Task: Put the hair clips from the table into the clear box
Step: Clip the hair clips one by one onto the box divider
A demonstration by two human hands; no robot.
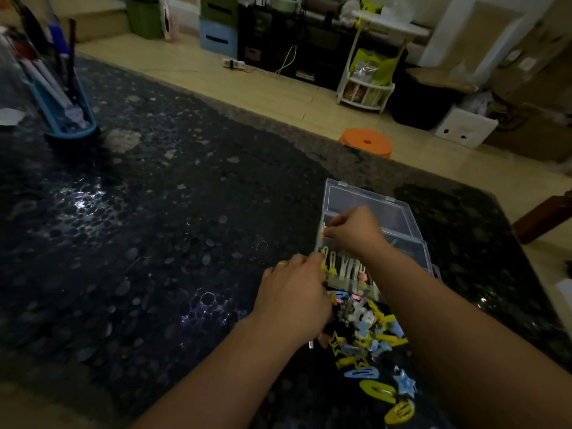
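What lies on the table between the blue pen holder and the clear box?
Nothing: in the head view the dark table is bare between the pen holder and the clear box, showing only light reflections.

Dim room. Dark speckled table with glare patches; blue pen holder at its far left. Beige tiled floor beyond carries an orange stool, white rack, dark shelving, cardboard boxes.

A clear plastic box sits on a glossy, dark speckled surface beside shiny plastic hair clips.
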